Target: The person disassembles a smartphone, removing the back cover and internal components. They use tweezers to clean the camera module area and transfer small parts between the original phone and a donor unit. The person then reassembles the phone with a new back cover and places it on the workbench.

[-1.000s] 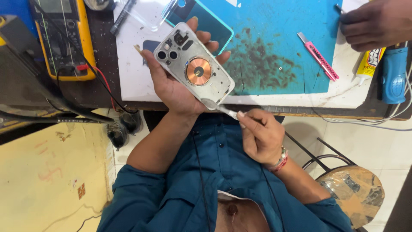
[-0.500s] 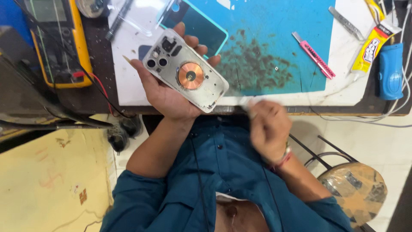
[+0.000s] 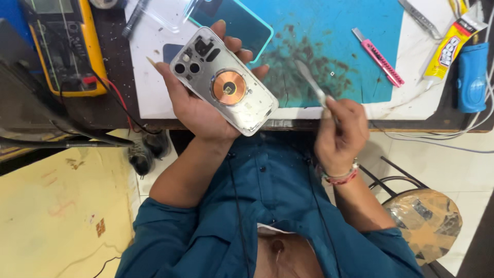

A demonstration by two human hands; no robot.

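My left hand (image 3: 198,105) grips a silver phone rear housing (image 3: 224,82) with its inner side up. It shows a round copper coil in the middle and camera holes at the upper left. My right hand (image 3: 339,131) is closed around a thin metal spatula tool (image 3: 310,82), whose flat tip points up and left over the blue mat (image 3: 339,46). The tool is apart from the housing, to its right.
On the bench lie a yellow multimeter (image 3: 64,46) with red and black leads at left, a pink cutter knife (image 3: 378,56), a yellow glue tube (image 3: 447,49), a blue device (image 3: 471,77) and a teal-edged phone panel (image 3: 242,20). A round stool (image 3: 422,221) stands at lower right.
My right hand took the spatula's tip away from the housing's lower edge, moved right and up, and now points it over the mat. Another person's hand at the top right has left the view.
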